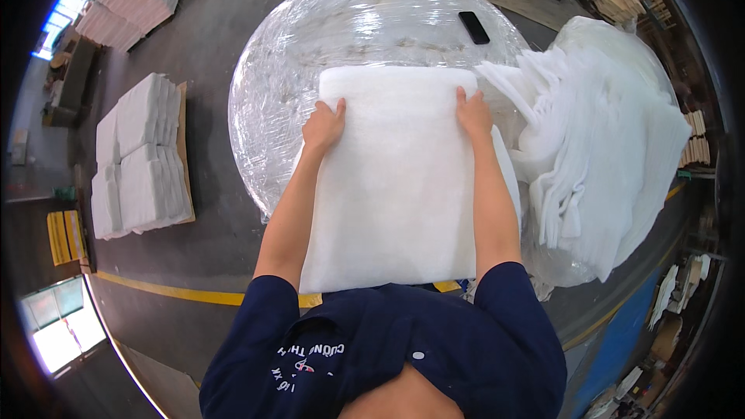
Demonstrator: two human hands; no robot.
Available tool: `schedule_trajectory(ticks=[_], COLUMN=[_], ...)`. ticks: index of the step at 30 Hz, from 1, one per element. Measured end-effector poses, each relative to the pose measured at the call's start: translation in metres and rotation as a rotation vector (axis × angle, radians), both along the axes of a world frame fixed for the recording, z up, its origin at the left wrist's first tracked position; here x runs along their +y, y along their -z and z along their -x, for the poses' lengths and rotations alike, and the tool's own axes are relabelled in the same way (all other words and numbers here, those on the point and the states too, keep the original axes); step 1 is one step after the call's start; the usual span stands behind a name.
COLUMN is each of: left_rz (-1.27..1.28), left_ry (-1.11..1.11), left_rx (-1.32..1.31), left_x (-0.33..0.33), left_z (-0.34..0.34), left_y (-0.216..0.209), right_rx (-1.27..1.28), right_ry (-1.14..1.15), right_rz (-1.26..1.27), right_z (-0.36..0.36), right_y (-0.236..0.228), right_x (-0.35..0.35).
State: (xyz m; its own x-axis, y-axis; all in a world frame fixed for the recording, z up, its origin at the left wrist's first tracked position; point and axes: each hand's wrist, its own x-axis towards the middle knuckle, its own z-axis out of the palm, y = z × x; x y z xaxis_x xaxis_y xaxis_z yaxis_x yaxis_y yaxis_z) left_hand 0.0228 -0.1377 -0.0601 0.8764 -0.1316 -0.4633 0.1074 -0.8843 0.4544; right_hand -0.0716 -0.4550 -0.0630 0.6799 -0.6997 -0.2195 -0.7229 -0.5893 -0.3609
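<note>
A soft white sheet of wadding [392, 178] lies in front of me, its far edge folded or rounded and its near edge close to my body. My left hand [324, 126] grips its left edge near the far corner, thumb on top. At the opposite edge, my right hand [474, 115] holds it the same way, its other fingers partly hidden. Beneath is a large round bundle wrapped in clear plastic film [268, 101]. Part of another white layer [506, 167] shows beside my right forearm.
A black phone [473, 27] rests on the wrapped bundle's far right. Loose white wadding sheets [597, 147] are heaped to the right. On the floor at left stand stacked white pads [143, 159], with a taller stack [136, 0] behind. A yellow line [178, 291] crosses the floor.
</note>
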Motion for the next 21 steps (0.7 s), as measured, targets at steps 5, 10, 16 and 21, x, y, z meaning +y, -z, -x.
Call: schedule_trajectory(ticks=[5, 10, 16, 21], left_rz=[-0.044, -0.042, 0.068, 0.125], left_ry=[0.032, 0.101, 0.041, -0.133], left_rx=[-0.030, -0.551, -0.084, -0.396], left_x=[0.024, -0.057, -0.060, -0.015], left_z=[-0.024, -0.027, -0.061, -0.071], left_y=[0.010, 0.000, 0.013, 0.021], right_rx=[0.146, -0.250, -0.155, -0.419], right_ry=[-0.208, -0.091, -0.050, -0.094], right_rz=[-0.091, 0.083, -0.242, -0.333], right_z=[-0.023, -0.017, -0.039, -0.049], right_y=[0.000, 0.038, 0.049, 0.041], right_x=[-0.025, -0.061, -0.078, -0.060])
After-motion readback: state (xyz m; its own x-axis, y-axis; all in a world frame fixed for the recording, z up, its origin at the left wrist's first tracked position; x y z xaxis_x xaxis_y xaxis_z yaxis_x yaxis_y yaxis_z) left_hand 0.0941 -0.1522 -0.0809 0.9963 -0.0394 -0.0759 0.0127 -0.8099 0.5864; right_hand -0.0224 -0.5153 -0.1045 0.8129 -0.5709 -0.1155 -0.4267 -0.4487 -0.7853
